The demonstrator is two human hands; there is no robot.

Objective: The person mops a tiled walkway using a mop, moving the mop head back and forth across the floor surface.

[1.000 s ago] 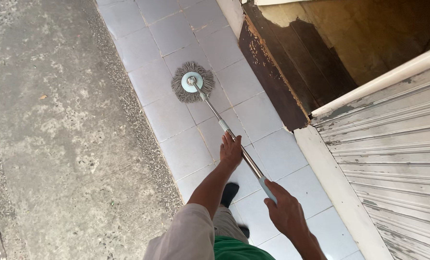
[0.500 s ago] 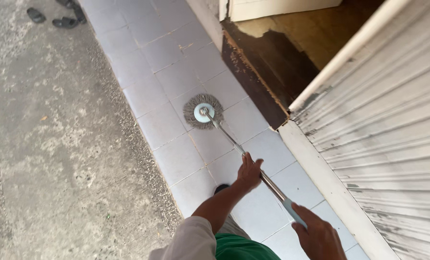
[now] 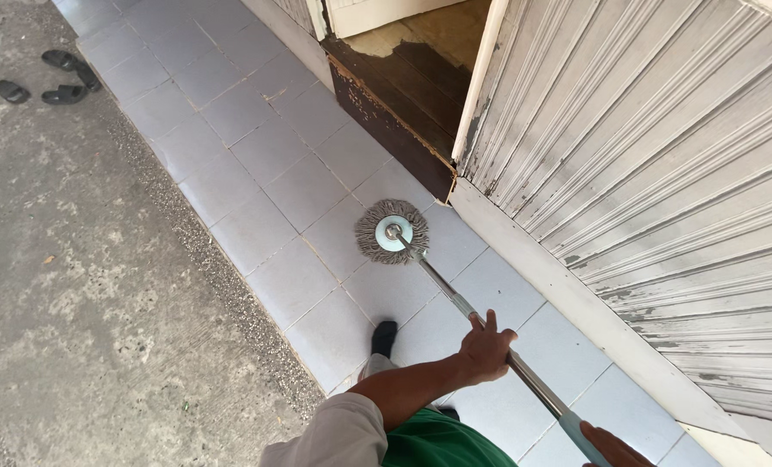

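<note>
Mop handle (image 3: 455,298): left hand (image 3: 483,349) grip closed round metal shaft; right hand (image 3: 615,448) grip wraps blue end.

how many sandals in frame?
3 dark sandals, all top left on the concrete: one at the far left, one just right of it, one behind those near the tile edge. A fourth may be hidden behind the last one or out of frame.
</note>
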